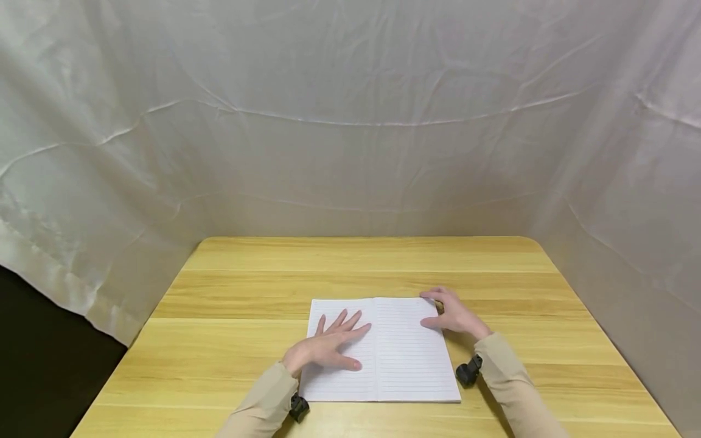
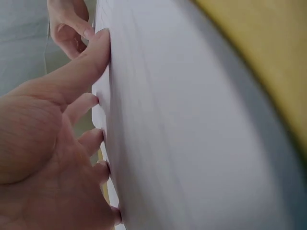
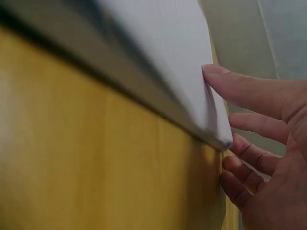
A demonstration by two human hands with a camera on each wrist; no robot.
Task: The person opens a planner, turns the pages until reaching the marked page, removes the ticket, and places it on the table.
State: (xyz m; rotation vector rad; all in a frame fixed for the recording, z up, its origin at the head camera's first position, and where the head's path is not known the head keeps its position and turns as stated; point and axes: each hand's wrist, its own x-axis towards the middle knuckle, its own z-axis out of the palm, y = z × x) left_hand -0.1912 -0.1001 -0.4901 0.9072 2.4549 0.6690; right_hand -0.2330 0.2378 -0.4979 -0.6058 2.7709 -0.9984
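Note:
An open lined notebook (image 1: 411, 365) lies on the table, its blank ruled pages facing up. My left hand (image 1: 331, 348) rests on the left page with fingers spread; in the left wrist view its fingertips and thumb (image 2: 98, 50) touch the paper. At the notebook's far right corner is my right hand (image 1: 451, 314), thumb and fingers apart. The right wrist view shows its thumb (image 3: 218, 76) on the page near the edge. Its other fingers (image 3: 244, 165) curve loosely beside the corner. Whether they reach under the pages cannot be seen.
The wooden table (image 1: 219, 353) surrounds the notebook. Pale hanging cloth (image 1: 356, 164) encloses the back and both sides. A dark area (image 1: 44, 359) shows beyond the table at the left. Small black wrist cameras (image 1: 468, 371) sit below both sleeves.

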